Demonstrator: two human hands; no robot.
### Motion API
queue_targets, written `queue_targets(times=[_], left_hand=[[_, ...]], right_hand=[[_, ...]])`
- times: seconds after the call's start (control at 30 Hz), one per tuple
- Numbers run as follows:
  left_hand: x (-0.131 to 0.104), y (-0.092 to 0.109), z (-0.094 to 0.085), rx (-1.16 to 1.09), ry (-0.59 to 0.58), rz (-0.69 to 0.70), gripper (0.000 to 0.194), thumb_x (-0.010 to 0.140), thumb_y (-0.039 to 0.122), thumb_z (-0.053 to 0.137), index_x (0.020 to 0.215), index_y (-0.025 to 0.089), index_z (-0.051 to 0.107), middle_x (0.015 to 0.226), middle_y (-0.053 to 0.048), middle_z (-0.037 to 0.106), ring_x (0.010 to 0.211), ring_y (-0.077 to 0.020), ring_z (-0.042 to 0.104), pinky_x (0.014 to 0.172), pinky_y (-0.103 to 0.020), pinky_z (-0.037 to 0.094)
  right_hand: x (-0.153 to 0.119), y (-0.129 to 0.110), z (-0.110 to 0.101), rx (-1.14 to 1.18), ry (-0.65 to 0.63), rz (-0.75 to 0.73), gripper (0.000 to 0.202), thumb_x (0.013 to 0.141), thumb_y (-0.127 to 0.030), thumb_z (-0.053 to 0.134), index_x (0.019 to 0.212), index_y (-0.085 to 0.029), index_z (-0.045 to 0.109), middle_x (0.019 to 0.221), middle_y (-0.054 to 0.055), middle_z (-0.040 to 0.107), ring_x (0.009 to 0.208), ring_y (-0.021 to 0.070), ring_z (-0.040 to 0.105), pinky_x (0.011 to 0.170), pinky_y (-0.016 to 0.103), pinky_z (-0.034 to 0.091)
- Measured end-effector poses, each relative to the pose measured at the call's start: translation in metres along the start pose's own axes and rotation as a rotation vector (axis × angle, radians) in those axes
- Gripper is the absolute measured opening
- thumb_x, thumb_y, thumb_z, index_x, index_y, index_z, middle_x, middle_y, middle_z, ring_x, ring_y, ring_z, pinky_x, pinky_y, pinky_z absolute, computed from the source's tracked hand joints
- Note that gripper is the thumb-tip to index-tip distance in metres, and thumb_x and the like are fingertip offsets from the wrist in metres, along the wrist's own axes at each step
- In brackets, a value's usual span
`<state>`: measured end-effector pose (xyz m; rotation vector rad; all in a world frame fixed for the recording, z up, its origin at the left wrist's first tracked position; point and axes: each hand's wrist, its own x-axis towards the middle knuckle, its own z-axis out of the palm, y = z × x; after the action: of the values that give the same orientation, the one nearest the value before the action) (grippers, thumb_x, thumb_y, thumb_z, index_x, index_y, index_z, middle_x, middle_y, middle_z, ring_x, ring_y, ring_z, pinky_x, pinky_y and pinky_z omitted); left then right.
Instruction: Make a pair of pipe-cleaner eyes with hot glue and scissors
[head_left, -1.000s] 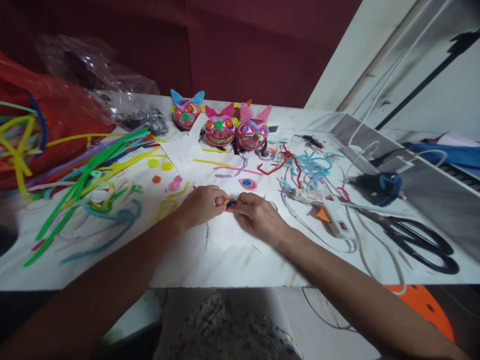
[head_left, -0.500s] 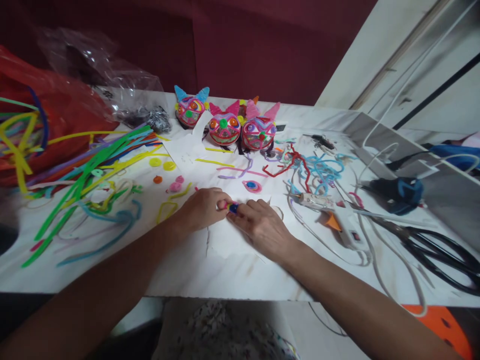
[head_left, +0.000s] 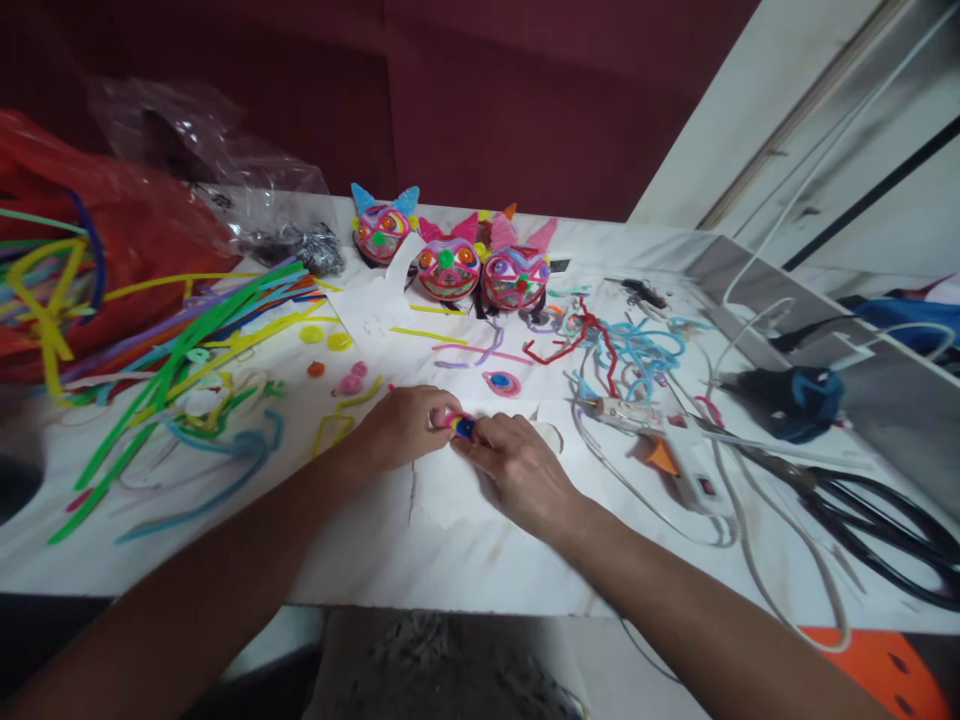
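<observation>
Handwork in close: left hand [head_left: 409, 425] and right hand [head_left: 517, 465] meet on one small fuzzy pink, yellow and blue piece [head_left: 459, 426].

The piece sits between the hands, over a thin white sheet of paper [head_left: 457, 495]; left thumb and fingers pinch its pink side from nine o'clock, right fingers close on its blue end from three. The step in hand looks like pressing its coloured layers into shape, though fingers hide most of it. The next move seems to call for a steady left pinch while the right works the blue end. A flat pink fuzzy teardrop with a blue centre [head_left: 501, 384] lies near, between one and two o'clock. Farther off, a round cat-like face with bright pink ears [head_left: 448, 272] stands at twelve, and a white plastic glue gun with an orange trigger [head_left: 694, 465] lies at three.
</observation>
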<state>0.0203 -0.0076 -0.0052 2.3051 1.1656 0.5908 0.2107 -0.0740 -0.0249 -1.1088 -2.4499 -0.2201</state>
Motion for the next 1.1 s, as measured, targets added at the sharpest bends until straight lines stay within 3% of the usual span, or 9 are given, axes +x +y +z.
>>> queue_targets(times=[0.1, 0.27, 0.6, 0.87, 1.1], left_hand=[[0.000, -0.003, 0.001, -0.028, 0.019, -0.025, 0.025, 0.067, 0.007, 0.069, 0.089, 0.019, 0.071, 0.069, 0.005, 0.063, 0.058, -0.0087, 0.054, 0.055, -0.019, 0.039], [-0.002, 0.000, 0.001, 0.060, 0.040, 0.032, 0.022, 0.069, 0.005, 0.066, 0.085, 0.018, 0.073, 0.079, 0.002, 0.068, 0.059, -0.0085, 0.055, 0.057, -0.020, 0.041], [-0.003, 0.007, -0.004, 0.180, -0.077, -0.012, 0.022, 0.078, 0.012, 0.062, 0.091, 0.022, 0.078, 0.085, 0.000, 0.070, 0.065, -0.0114, 0.059, 0.060, -0.023, 0.042], [-0.005, 0.010, -0.006, 0.232, -0.112, 0.006, 0.022, 0.081, 0.014, 0.059, 0.092, 0.021, 0.077, 0.088, -0.002, 0.070, 0.076, -0.0149, 0.064, 0.067, -0.025, 0.045], [-0.007, 0.007, -0.003, 0.242, -0.053, 0.028, 0.021, 0.084, 0.017, 0.060, 0.094, 0.021, 0.078, 0.088, -0.003, 0.070, 0.073, -0.0137, 0.064, 0.065, -0.024, 0.045]], right_hand=[[-0.001, 0.000, 0.000, 0.008, 0.000, 0.006, 0.021, 0.097, -0.014, 0.055, 0.107, -0.017, 0.074, 0.083, 0.006, 0.061, 0.080, 0.0201, 0.050, 0.069, 0.034, 0.032], [-0.001, -0.001, 0.001, 0.012, 0.018, 0.003, 0.020, 0.098, -0.014, 0.054, 0.104, -0.016, 0.074, 0.083, 0.006, 0.061, 0.079, 0.0198, 0.049, 0.069, 0.034, 0.031], [0.001, -0.003, -0.002, -0.016, -0.036, 0.014, 0.026, 0.101, -0.015, 0.047, 0.106, -0.017, 0.072, 0.084, 0.007, 0.063, 0.079, 0.0211, 0.050, 0.067, 0.036, 0.032], [0.000, -0.003, -0.004, -0.004, -0.054, 0.027, 0.023, 0.097, -0.014, 0.053, 0.108, -0.018, 0.073, 0.086, 0.007, 0.065, 0.081, 0.0212, 0.052, 0.069, 0.036, 0.032], [0.003, 0.010, -0.010, 0.101, -0.046, 0.166, 0.029, 0.094, -0.011, 0.050, 0.110, -0.015, 0.074, 0.089, 0.009, 0.066, 0.081, 0.0196, 0.057, 0.071, 0.033, 0.037]])
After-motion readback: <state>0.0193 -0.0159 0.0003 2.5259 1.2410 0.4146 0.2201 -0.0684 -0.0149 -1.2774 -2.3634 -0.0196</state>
